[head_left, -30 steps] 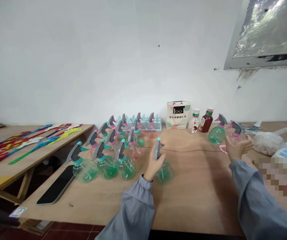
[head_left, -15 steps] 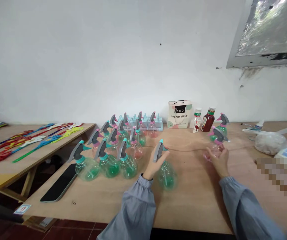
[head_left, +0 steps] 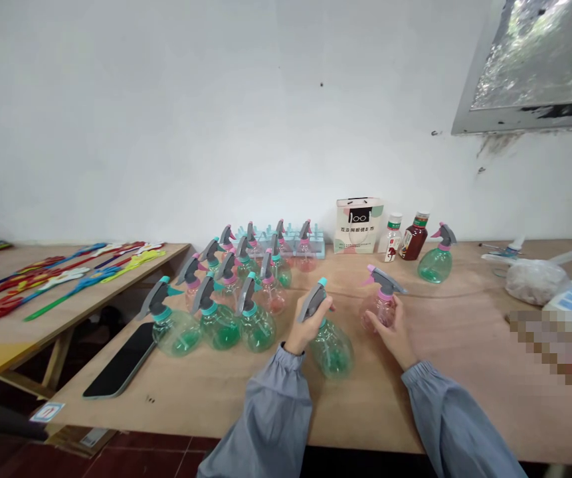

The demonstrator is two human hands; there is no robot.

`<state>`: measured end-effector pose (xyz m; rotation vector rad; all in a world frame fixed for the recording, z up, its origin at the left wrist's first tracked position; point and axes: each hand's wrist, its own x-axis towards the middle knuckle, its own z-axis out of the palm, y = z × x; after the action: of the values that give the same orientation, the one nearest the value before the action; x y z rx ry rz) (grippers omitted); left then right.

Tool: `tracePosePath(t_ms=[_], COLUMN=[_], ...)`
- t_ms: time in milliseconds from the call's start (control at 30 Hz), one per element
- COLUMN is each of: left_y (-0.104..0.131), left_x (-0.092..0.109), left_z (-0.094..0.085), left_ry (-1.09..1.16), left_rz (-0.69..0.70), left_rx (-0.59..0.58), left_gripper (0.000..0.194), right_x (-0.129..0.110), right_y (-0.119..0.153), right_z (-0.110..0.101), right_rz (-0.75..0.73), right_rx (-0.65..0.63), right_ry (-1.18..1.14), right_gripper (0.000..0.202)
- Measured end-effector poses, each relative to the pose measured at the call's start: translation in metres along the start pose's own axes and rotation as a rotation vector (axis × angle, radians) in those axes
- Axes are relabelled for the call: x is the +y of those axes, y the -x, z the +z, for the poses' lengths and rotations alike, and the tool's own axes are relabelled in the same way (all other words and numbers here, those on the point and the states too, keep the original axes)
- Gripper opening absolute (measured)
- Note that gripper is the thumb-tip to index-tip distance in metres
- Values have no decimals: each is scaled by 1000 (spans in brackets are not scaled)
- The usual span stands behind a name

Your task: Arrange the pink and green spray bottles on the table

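My left hand [head_left: 308,325] is wrapped round the neck of a green spray bottle [head_left: 333,352] with a grey and teal head, near the table's front. To its right, my right hand [head_left: 394,332] grips a clear pink spray bottle [head_left: 378,307] by its body; its pink nozzle points left. Several green and pink spray bottles stand grouped to the left, among them a green one [head_left: 257,328] nearest my left hand. A green bottle with a pink collar [head_left: 435,264] stands alone at the back right.
A black phone [head_left: 121,362] lies at the table's left edge. Along the wall are a light-blue rack [head_left: 319,247], a paper bag [head_left: 358,229], a white bottle [head_left: 392,238] and a brown bottle [head_left: 414,238]. A plastic bag [head_left: 537,279] lies right. Colourful cutouts [head_left: 66,275] cover the left table.
My right hand has moved left with the pink bottle, from beside the lone green bottle to near my left hand. My left hand still holds its green bottle in nearly the same place.
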<state>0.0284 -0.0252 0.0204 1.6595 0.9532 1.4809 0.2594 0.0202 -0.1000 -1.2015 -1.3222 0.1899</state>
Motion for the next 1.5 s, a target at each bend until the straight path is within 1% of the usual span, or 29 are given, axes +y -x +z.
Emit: tracePosePath(t_ms=[133,200,300,367,567,633,700,767,800,933,1000,1133,1233,1300,1333,1400,1500], left_y=[0,0,1,2,2,3,3,4,4,1,-2,-15,-19,-14,-10,0,9], left_x=[1,2,3,4,9,8,5,3,2,1,-1,-15,-32,-46,-54,-69,-86], left_z=[-2,-1,-1,-2,-3,-2,-2,-2,-3,-4,-4,-6,-5,-2,0,5,9], left_ry=[43,37,-22,-54,12,5,-43,-106,-139,-330,-427,-511,-589,-654,-680,-724,-759], left_rz=[62,86,80,74,134,149,157,165,173,209,207,192,201,257,293,334,295], left_rx=[-49,-53,-6,28,-17,6,85,170,190,199,205,222,341,427,448,445,426], left_gripper=[39,39,33,37,36,36,34,37,36,20,24,29,39,53,60,69,68], right_x=[0,0,1,2,1,1,1,2,2,1,1,-2,-5,-5,-5,-4,-3], right_y=[3,2,1,0,1,0,0,0,0,0,0,-1,-1,-2,-2,-2,-2], right_z=[-3,-3,-4,-4,-5,-5,-6,-6,-6,-7,-7,-6,-6,-6,-6,-6,-6], right_rz=[-13,-19,-22,-24,-22,-17,-14,-13,-12,-8,-6,-8,-11,-15,-17,-22,-30], right_rx=[-7,-14,-25,-33,-39,-42,-42,-43,-45,-60,-63,-45,-34,-32,-33,-35,-34], right_ry=[-12,-11,-15,-23,-22,-14,-13,-17,-18,-15,-16,-24,-17,-9,-6,-3,-8], right_gripper=[82,81,81,82,82,82,83,83,83,83,83,83,82,80,80,81,81])
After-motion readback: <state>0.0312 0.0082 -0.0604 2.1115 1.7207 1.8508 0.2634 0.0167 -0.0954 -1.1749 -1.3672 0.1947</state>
